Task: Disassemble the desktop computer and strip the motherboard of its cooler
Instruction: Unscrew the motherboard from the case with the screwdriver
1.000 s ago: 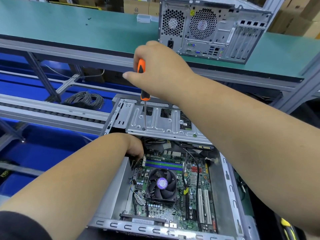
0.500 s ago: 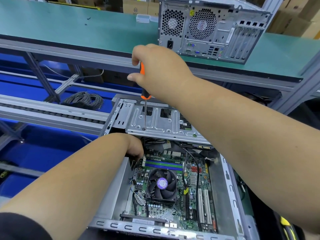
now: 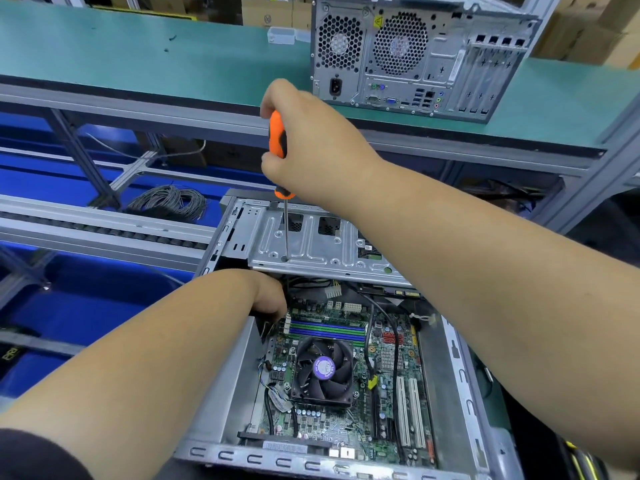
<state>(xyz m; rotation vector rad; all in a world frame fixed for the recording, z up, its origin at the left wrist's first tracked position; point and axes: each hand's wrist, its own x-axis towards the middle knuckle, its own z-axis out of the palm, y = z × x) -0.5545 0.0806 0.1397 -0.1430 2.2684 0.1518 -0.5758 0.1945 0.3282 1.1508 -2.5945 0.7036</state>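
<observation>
cooler (image 3: 322,372) on motherboard (image 3: 346,393) inside case (image 3: 450,393), second tower (image 3: 415,53) behind

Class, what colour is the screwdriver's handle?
Orange with black, on the screwdriver that the right hand grips; head view.

Two computer cases (image 3: 363,341) (image 3: 415,60); one screwdriver (image 3: 278,140); one cooler fan (image 3: 322,370); one cable coil (image 3: 169,202); two hands (image 3: 311,140) (image 3: 268,294).

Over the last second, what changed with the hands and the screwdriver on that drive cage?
The right hand regripped the screwdriver, its fingers shifting round the orange handle as if turning it. The tip stayed at the same hole in the drive cage. The left hand stayed tucked under the cage; the cooler fan is untouched.
</observation>
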